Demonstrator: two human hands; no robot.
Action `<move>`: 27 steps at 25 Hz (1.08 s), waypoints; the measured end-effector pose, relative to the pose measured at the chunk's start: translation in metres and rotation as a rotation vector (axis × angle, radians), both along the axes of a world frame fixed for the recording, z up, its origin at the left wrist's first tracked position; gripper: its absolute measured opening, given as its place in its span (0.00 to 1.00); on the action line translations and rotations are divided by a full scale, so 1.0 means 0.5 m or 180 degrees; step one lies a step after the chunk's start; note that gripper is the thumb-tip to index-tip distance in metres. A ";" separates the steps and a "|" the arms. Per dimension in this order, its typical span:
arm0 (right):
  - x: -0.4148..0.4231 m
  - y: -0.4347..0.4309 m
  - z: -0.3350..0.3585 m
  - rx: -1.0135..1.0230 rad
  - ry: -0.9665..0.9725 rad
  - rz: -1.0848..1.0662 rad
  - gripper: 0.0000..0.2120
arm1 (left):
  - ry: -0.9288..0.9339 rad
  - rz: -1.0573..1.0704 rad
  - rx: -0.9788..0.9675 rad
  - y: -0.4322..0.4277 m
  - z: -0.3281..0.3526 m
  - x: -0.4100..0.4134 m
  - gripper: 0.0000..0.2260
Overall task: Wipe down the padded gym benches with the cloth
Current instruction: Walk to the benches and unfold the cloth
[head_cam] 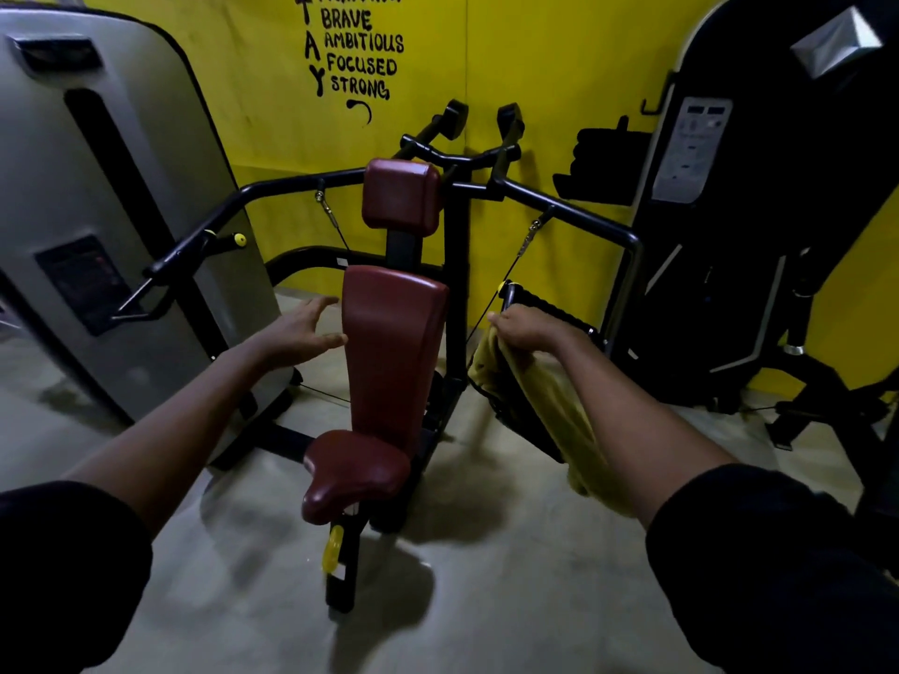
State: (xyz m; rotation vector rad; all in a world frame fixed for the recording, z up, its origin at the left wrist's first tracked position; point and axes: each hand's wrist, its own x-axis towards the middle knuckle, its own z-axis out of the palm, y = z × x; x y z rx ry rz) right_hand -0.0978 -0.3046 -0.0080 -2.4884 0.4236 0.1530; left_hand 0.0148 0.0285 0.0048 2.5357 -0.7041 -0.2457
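Item: weight machine with dark red padding, comprising seat, upright backrest and headrest on a black frame, set against a yellow wall between a grey machine casing and a black one. Left hand: fingers spread and holding nothing, at the backrest's left edge, whether touching cannot be told. Right hand: well apart from the left, right of the backrest, fingers curled round a yellow cloth that hangs under the forearm, clear of the padding.

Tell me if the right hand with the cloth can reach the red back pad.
Probably yes: the right hand, gripping the cloth, is beside the back pad, whose front is uncovered.
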 end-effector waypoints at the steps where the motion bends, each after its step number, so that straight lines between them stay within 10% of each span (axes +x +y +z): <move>1: 0.008 0.015 0.015 0.0142 -0.0093 -0.0094 0.23 | -0.0022 0.0048 -0.0001 0.011 0.004 -0.002 0.34; 5: 0.043 0.114 0.071 0.0980 0.0104 -0.0090 0.35 | -0.0062 0.0304 -0.0123 0.093 0.020 -0.022 0.33; 9: 0.110 0.237 0.096 0.0808 0.0170 0.0425 0.09 | -0.0101 0.0693 -0.0188 0.226 0.022 -0.065 0.33; 27: 0.018 1.232 0.144 0.1599 -0.0344 0.2882 0.10 | -0.0553 0.3580 0.0094 1.135 0.065 -0.726 0.34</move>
